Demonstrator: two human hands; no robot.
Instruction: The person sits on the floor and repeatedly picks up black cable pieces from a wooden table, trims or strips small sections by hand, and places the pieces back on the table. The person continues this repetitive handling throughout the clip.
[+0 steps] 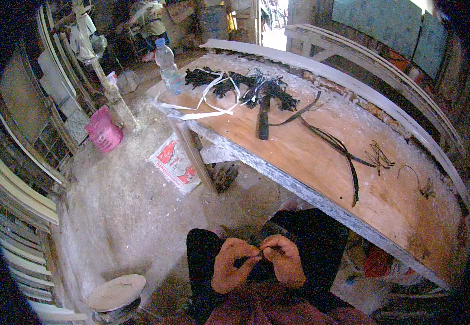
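My left hand [232,267] and my right hand [286,261] are close together above my lap, fingertips pinched toward each other. Between them is something small and dark, too small to name. In front of me, on the wooden table [305,157], lie bundles of black strips [277,96] at the far left. A tool with a dark handle [264,122] rests against them. Loops of white strap [210,115] curl beside the bundles. Long flat black strips [348,157] stretch toward the right, near a tangle of thin dark strands [380,157].
A clear plastic bottle [167,65] with a blue cap stands on the table's far left corner. On the floor are a pink basket [104,130], a red-and-white sack [174,163] and, at lower left, a round-topped stool [117,292]. A person [151,24] is in the background.
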